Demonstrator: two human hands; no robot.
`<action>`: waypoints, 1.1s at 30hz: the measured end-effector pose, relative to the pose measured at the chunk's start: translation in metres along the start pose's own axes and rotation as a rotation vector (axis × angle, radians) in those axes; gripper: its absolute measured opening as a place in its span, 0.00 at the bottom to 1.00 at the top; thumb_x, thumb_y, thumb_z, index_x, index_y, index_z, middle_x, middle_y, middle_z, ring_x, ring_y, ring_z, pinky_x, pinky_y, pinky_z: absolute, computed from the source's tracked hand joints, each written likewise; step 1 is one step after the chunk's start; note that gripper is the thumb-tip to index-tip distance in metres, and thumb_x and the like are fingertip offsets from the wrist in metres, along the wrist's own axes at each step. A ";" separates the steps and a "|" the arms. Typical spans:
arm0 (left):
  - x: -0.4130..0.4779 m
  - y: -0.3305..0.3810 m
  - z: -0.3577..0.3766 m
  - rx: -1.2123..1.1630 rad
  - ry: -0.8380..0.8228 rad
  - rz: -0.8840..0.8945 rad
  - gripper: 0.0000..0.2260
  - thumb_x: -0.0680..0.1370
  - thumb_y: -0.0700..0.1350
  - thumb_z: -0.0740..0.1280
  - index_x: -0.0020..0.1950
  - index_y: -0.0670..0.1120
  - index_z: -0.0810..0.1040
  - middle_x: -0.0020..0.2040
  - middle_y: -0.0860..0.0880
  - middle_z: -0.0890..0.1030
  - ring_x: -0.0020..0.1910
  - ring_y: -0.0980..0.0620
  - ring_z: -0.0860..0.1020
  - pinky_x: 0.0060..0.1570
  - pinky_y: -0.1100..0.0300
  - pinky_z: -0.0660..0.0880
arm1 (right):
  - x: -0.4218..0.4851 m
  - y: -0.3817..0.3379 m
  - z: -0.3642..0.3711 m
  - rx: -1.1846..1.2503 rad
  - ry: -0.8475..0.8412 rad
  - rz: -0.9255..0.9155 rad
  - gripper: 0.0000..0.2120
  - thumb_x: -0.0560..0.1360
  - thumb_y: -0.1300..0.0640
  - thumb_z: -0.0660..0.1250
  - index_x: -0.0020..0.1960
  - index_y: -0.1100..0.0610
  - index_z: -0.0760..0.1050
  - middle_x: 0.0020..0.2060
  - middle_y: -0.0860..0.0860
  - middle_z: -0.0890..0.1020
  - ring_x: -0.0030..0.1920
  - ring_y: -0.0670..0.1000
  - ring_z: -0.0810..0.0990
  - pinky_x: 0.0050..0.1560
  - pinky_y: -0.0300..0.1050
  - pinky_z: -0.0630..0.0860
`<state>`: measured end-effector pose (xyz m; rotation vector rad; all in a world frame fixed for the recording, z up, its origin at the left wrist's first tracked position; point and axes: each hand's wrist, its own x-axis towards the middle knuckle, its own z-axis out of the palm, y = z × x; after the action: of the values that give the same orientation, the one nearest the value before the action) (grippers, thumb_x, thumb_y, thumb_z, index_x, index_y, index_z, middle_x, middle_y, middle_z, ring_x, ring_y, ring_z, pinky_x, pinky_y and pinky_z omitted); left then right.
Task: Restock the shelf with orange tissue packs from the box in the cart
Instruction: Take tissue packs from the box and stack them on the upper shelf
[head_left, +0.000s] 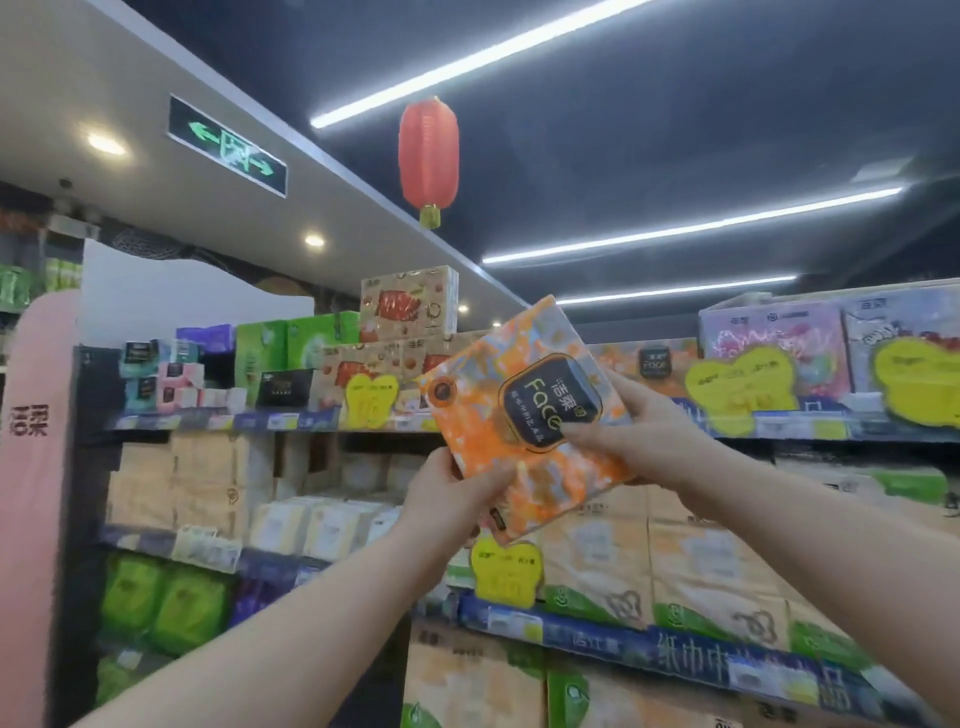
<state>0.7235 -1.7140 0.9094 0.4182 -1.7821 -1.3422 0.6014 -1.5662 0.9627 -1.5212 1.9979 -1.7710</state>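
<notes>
I hold one orange tissue pack up in front of the top shelf, tilted, its dark "Face" label toward me. My left hand grips its lower left corner from below. My right hand grips its right edge, thumb on the label. Behind the pack, more orange packs stand on the top shelf. The cart and the box are out of view.
Green, brown and pastel tissue packs fill the shelves. Yellow price tags hang on the shelf edges. A red lantern hangs from the dark ceiling. A pink pillar stands at the left.
</notes>
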 end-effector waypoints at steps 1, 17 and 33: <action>0.016 -0.001 -0.004 0.008 -0.020 0.009 0.17 0.73 0.50 0.72 0.57 0.46 0.74 0.52 0.49 0.80 0.49 0.50 0.80 0.42 0.55 0.77 | 0.011 -0.002 0.003 -0.034 0.028 -0.032 0.31 0.70 0.56 0.75 0.69 0.43 0.69 0.52 0.46 0.83 0.46 0.48 0.84 0.42 0.44 0.82; 0.210 0.013 0.052 -0.034 -0.088 0.191 0.31 0.71 0.56 0.72 0.68 0.46 0.64 0.55 0.50 0.75 0.53 0.49 0.75 0.49 0.51 0.75 | 0.157 0.000 -0.071 -0.584 0.337 -0.125 0.23 0.67 0.54 0.76 0.61 0.50 0.77 0.52 0.50 0.81 0.50 0.50 0.81 0.47 0.46 0.79; 0.354 0.033 0.115 0.456 0.115 0.572 0.29 0.75 0.50 0.69 0.73 0.45 0.63 0.67 0.46 0.71 0.62 0.49 0.71 0.55 0.56 0.68 | 0.325 0.065 -0.147 -0.930 0.226 -0.233 0.31 0.67 0.51 0.76 0.67 0.52 0.70 0.62 0.50 0.73 0.53 0.48 0.70 0.48 0.42 0.68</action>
<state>0.4333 -1.8749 1.0808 0.1918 -1.9101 -0.5067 0.3069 -1.6931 1.1311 -1.8572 3.1313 -1.1067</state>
